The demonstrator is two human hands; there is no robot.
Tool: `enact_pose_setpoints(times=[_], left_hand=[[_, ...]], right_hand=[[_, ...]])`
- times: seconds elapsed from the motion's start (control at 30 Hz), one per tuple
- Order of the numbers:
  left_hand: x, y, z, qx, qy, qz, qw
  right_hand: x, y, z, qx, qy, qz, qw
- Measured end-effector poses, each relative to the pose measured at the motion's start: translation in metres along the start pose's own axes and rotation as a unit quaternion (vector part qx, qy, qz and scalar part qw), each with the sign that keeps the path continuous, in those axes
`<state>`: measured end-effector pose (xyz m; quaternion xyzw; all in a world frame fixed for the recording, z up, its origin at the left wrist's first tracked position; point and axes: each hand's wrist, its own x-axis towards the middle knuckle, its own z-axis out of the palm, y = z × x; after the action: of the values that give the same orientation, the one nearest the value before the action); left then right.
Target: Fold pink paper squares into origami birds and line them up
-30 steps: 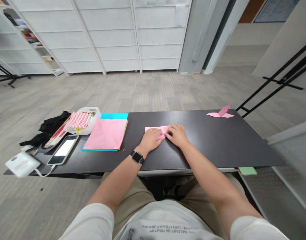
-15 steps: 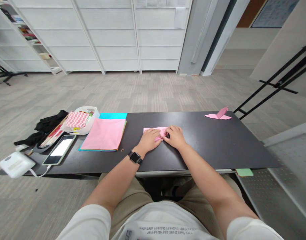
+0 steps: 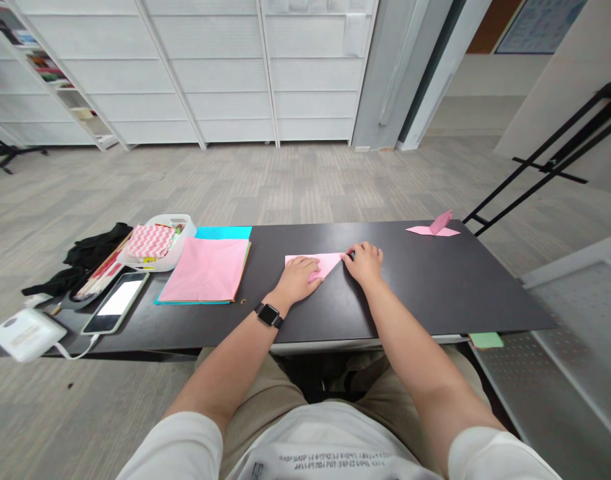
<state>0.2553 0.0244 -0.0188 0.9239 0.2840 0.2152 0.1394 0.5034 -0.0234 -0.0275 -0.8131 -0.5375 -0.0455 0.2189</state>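
Observation:
A folded piece of pink paper lies on the dark table in front of me, its right end tapering to a point. Across its left part my left hand rests flat, palm down, covering much of it. My right hand is at the pointed right corner, thumb and forefinger closed on the tip. The other right fingers curl above the table. A small dark patch shows between the right thumb and forefinger; I cannot tell if it is shadow or an object.
Left of my hands lies a stack of coloured paper, pink on top. Beyond it are a white basket, a phone, a white charger and black cloth. A folded pink paper figure sits at the far right edge.
My right hand has slid right, away from the left hand, out to the paper's corner. More of the paper's right side now shows. The left hand has stayed on the paper.

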Motion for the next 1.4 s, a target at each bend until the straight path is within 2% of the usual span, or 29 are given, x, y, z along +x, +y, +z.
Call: enact_pose_setpoints(times=[0.13, 0.23, 0.33, 0.4, 0.5, 0.57, 0.6, 0.67, 0.73, 0.77, 0.83, 0.97, 1.1, 1.4], left_hand=[[0.000, 0.000, 0.000, -0.006, -0.001, -0.004, 1.000], [0.000, 0.001, 0.000, -0.005, 0.002, -0.004, 1.000], [-0.001, 0.001, 0.000, -0.006, 0.005, -0.004, 1.000], [-0.001, 0.001, 0.001, -0.003, 0.006, -0.005, 1.000], [-0.002, 0.000, 0.002, 0.002, 0.006, -0.007, 1.000], [-0.002, -0.001, 0.003, 0.002, 0.007, -0.005, 1.000], [-0.002, -0.001, 0.003, 0.002, 0.008, -0.002, 1.000], [-0.003, -0.001, 0.003, 0.002, 0.012, 0.005, 1.000], [-0.003, -0.001, 0.003, 0.004, 0.018, 0.012, 1.000], [-0.004, 0.000, 0.003, 0.004, 0.021, 0.014, 1.000], [-0.004, 0.000, 0.001, 0.005, 0.028, 0.016, 0.999], [-0.004, 0.004, -0.003, 0.031, 0.039, 0.000, 0.999], [-0.001, 0.009, -0.008, 0.053, 0.014, -0.019, 0.998], [-0.001, 0.015, -0.016, 0.056, 0.028, -0.041, 0.997]], right_hand=[[0.006, 0.006, -0.003, 0.006, 0.048, 0.056, 0.997], [0.003, 0.003, -0.003, 0.045, 0.068, -0.004, 0.997], [-0.002, -0.003, 0.001, 0.055, 0.055, -0.078, 0.994], [-0.001, -0.002, 0.004, 0.036, 0.059, -0.061, 0.996], [0.004, 0.004, 0.004, 0.024, 0.085, 0.010, 0.996], [0.005, 0.007, 0.001, 0.046, 0.094, 0.016, 0.994], [0.005, 0.006, -0.002, 0.065, 0.090, -0.005, 0.994], [0.000, 0.001, -0.007, 0.113, 0.054, -0.096, 0.987], [-0.008, -0.008, -0.009, 0.153, -0.021, -0.219, 0.963], [-0.011, -0.013, -0.010, 0.158, -0.050, -0.258, 0.952], [-0.016, -0.019, -0.008, 0.153, -0.080, -0.289, 0.942], [-0.019, -0.022, -0.005, 0.138, -0.101, -0.293, 0.941], [-0.019, -0.021, -0.008, 0.134, -0.113, -0.300, 0.938], [-0.013, -0.018, -0.018, 0.126, -0.051, -0.238, 0.962]])
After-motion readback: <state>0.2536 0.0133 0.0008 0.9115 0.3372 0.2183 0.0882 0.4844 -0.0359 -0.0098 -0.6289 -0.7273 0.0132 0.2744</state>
